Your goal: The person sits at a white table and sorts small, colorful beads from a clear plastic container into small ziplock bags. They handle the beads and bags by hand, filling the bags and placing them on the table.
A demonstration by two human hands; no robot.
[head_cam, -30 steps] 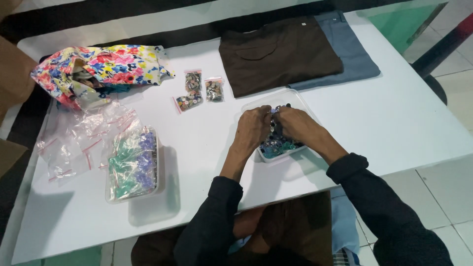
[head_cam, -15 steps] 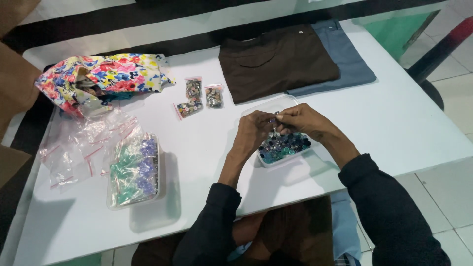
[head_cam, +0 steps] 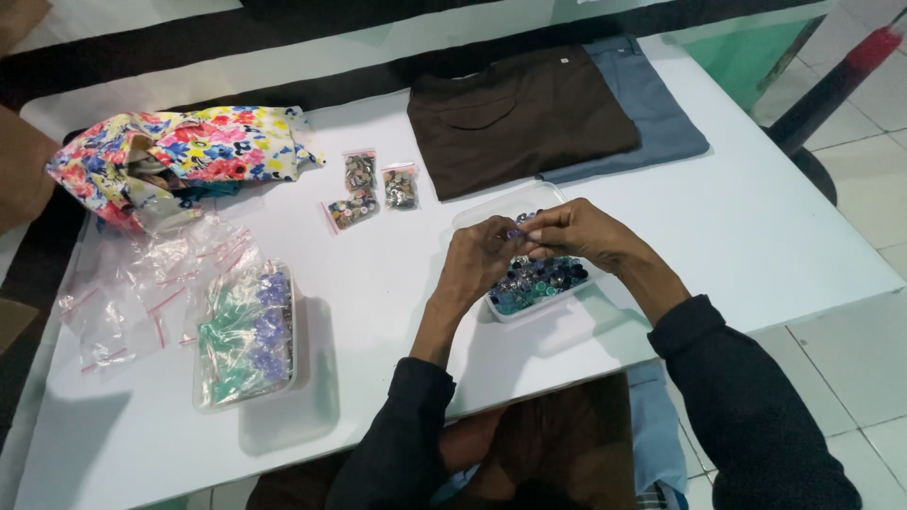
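My left hand (head_cam: 479,260) and my right hand (head_cam: 576,231) meet fingertip to fingertip just above a clear plastic tub (head_cam: 510,312) filled with small blue, teal and dark buttons (head_cam: 540,280). Both pinch a tiny bluish button (head_cam: 513,232) between them. The tub's clear lid (head_cam: 491,208) lies behind it on the white table (head_cam: 378,312).
A second clear tub of green and purple pieces (head_cam: 248,332) sits left, beside empty zip bags (head_cam: 142,283). Three small filled bags (head_cam: 370,187) lie mid-table. A floral cloth (head_cam: 179,151) is far left; folded brown (head_cam: 520,118) and blue-grey (head_cam: 652,104) garments lie at the back.
My hands have lifted from inside the button tub and now hold a small piece between the fingertips above it. The camera view has shifted slightly.
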